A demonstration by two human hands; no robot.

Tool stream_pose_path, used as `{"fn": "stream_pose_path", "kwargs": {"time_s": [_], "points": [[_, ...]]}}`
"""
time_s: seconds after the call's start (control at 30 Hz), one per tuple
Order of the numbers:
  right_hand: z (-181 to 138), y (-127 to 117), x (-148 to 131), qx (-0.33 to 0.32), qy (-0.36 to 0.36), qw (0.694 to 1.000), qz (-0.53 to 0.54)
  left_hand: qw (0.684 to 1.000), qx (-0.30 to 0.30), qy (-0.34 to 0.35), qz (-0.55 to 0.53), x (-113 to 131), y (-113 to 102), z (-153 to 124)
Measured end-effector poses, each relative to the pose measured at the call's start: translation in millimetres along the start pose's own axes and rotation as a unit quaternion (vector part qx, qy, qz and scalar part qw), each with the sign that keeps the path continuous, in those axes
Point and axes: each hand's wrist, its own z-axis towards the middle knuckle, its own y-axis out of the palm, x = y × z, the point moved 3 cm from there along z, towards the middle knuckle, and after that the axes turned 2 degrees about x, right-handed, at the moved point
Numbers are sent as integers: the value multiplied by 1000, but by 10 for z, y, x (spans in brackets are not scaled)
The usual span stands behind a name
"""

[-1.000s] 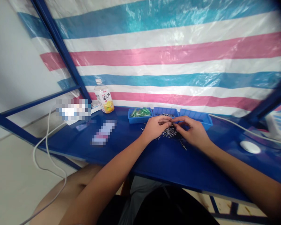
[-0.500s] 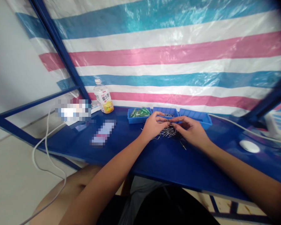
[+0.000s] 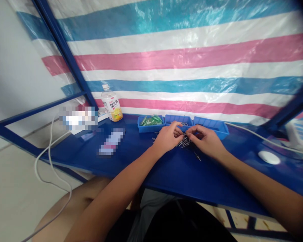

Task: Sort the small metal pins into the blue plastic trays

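Note:
A pile of thin metal pins (image 3: 184, 144) lies on the blue table, partly hidden by my hands. Over its left side is my left hand (image 3: 168, 137), thumb and fingers curled together; anything in that pinch is too small to name. My right hand (image 3: 205, 139) meets it from the right, thumb and fingertips pinched near the left fingertips above the pins. What it pinches cannot be made out. One loose pin (image 3: 197, 156) rests apart, in front of the right hand. Just behind my hands stand a middle blue bin (image 3: 175, 118) holding small metal pieces and a right blue bin (image 3: 221, 129).
The left blue bin (image 3: 151, 129) holds green pieces. A drink bottle (image 3: 112, 104) stands at the back left, near a blurred flat item (image 3: 111, 143). To the right are a white mouse (image 3: 269, 157) and a pale cable (image 3: 255, 136). Striped plastic sheeting (image 3: 166, 64) hangs behind.
My left hand has shifted slightly left and down, its fingers more curled, and its fingertips have drawn a little away from the right ones. The right hand stays nearly in place.

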Motion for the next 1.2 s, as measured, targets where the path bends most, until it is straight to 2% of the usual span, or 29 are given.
{"fn": "stream_pose_path", "kwargs": {"time_s": [0.1, 0.23, 0.37, 0.7, 0.97, 1.2], "points": [[7, 0, 43, 9, 6, 1000, -7, 999, 22, -17, -32, -8, -26, 16], [16, 16, 113, -1, 9, 1000, -25, 988, 54, -80, -119, -18, -61, 36], [15, 36, 110, -12, 0, 999, -37, 982, 55, -90, -159, -8, -58, 41], [-9, 70, 81, -13, -22, 1000, -10, 981, 16, -77, -175, -18, 10, 26], [6, -20, 42, 33, -6, 998, -61, 991, -55, -84, -88, 16, -8, -30], [24, -3, 85, 23, -6, 1000, -11, 993, -36, -54, -97, -36, -4, -1]]}}
